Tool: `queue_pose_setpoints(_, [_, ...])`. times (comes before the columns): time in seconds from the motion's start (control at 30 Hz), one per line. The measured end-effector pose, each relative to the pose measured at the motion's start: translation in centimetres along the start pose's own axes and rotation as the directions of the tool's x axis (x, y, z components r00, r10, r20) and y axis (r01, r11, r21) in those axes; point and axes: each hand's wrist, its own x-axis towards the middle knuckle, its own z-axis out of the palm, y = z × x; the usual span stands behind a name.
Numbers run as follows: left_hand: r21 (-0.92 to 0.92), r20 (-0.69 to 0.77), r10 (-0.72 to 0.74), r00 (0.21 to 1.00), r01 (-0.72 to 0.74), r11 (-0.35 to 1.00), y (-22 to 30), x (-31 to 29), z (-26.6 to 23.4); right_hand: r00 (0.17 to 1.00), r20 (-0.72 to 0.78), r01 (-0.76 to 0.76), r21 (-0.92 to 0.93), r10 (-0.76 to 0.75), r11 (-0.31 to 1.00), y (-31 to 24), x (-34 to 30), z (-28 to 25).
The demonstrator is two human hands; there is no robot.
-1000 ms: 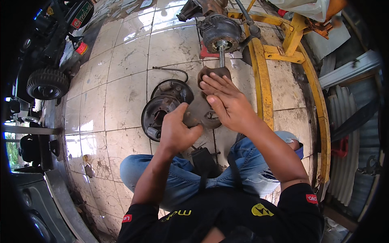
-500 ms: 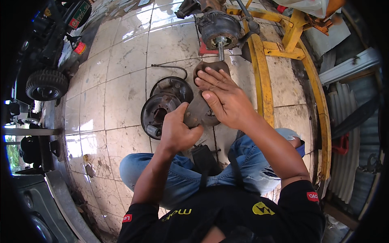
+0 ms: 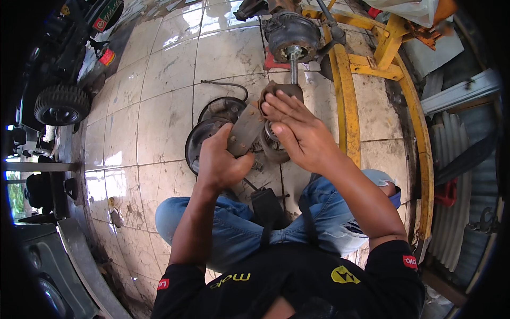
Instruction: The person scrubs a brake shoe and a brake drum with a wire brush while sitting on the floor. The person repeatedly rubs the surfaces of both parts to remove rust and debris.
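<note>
The left hand is closed on the near end of a grey, riveted curved strip, thumb on the near side and fingers on the far side (the fingertips are partly hidden). The strip slants away from those fingers, its far end reaching right beside the right fingertips; whether it touches the dark brown piece there cannot be told. The right hand has its fingers stretched out straight and close together, laid over that brown piece, with the thumb spread toward the left hand. Under the right thumb sits a grey curved part. Just beyond and left of the left fingers lie two dark round plates, the nearer and the farther, with a thin hose past them. Beyond the right fingertips, a metal shaft runs up to a dark drum. A yellow frame stands right of the right hand.
</note>
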Motion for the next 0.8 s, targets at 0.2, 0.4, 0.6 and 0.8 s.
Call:
queue_pose_setpoints(0.2, [0.058,0.008,0.058,0.998,-0.058,0.997,0.6,-0.4,0.7,0.999,0.036,0.002,-0.032,0.0,0.999,0.5,0.2,-0.1])
queue_pose_setpoints(0.4, [0.048,0.08,0.018,0.997,-0.022,0.999,1.3,-0.7,1.2,1.0,0.025,0.006,-0.074,-0.005,0.997,0.5,1.2,0.5])
queue_pose_setpoints(0.6, [0.057,0.057,-0.002,0.998,-0.001,0.998,1.1,-0.3,0.2,1.0,-0.003,0.01,-0.014,-0.01,1.0,0.5,0.6,0.6])
queue_pose_setpoints(0.8, [0.007,0.056,0.004,0.998,-0.004,1.0,0.9,-0.8,0.3,0.998,0.048,-0.035,0.0,0.035,0.999,0.6,0.1,0.2])
